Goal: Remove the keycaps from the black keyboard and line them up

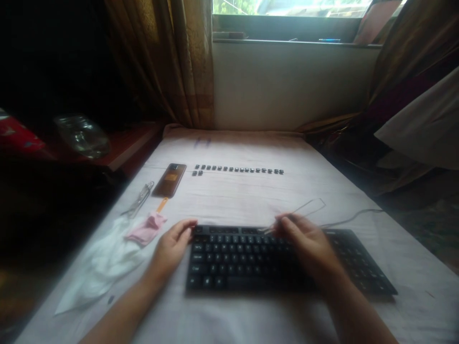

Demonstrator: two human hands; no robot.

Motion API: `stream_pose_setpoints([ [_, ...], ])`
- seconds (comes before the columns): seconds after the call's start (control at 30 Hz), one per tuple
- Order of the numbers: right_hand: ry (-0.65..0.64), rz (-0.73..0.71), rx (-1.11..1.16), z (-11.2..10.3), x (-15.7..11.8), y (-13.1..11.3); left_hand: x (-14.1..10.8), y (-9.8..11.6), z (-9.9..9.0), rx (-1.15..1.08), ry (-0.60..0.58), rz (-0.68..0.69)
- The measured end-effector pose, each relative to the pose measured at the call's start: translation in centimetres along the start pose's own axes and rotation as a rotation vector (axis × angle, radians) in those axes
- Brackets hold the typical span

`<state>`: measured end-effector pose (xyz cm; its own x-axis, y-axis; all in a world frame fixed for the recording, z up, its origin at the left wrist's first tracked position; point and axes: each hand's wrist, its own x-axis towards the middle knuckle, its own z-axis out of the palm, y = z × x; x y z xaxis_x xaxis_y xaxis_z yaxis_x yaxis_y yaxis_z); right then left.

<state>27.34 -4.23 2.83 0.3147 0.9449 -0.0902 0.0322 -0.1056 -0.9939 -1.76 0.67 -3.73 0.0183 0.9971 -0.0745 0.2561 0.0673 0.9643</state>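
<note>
A black keyboard [229, 262] lies on the cloth-covered surface in front of me. My left hand [176, 243] grips its upper left corner, fingers curled at the edge. Over the upper key rows, my right hand [304, 239] is closed on a wire keycap puller [314, 204]; its wire loop sticks out behind the fingers and its thin ends point at the top row. Part of the keyboard's right side is hidden by this hand. Beyond the keyboard sits a long row of small black keycaps [242, 169], with two more keycaps [197, 173] just below its left end.
Left of the keycaps lies a phone [169, 180]. Nearer are metal tweezers-like tools [141, 198], an orange-handled stick [162, 204], a pink cloth [147, 229] and a crumpled white cloth [103, 260]. A cable [353, 215] runs off right. Wall and window stand behind.
</note>
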Motion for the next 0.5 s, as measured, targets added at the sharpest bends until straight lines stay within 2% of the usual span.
stream_pose_setpoints([
  [0.13, -0.174, 0.087, 0.007, 1.5, 0.7, 0.0, 0.1, 0.2, -0.1, -0.052, -0.039, -0.012],
  [0.2, -0.204, 0.122, 0.015, 1.9, 1.2, 0.2, 0.3, 0.1, -0.4, -0.054, -0.029, -0.017],
  [0.33, -0.161, 0.164, 0.090, 2.0, 2.3, 0.7, 0.8, 0.0, -1.5, 0.008, 0.025, -0.023],
  [0.5, -0.039, 0.211, 0.240, 1.3, 2.5, 1.8, 1.1, -0.1, -2.5, 0.119, 0.032, -0.012],
])
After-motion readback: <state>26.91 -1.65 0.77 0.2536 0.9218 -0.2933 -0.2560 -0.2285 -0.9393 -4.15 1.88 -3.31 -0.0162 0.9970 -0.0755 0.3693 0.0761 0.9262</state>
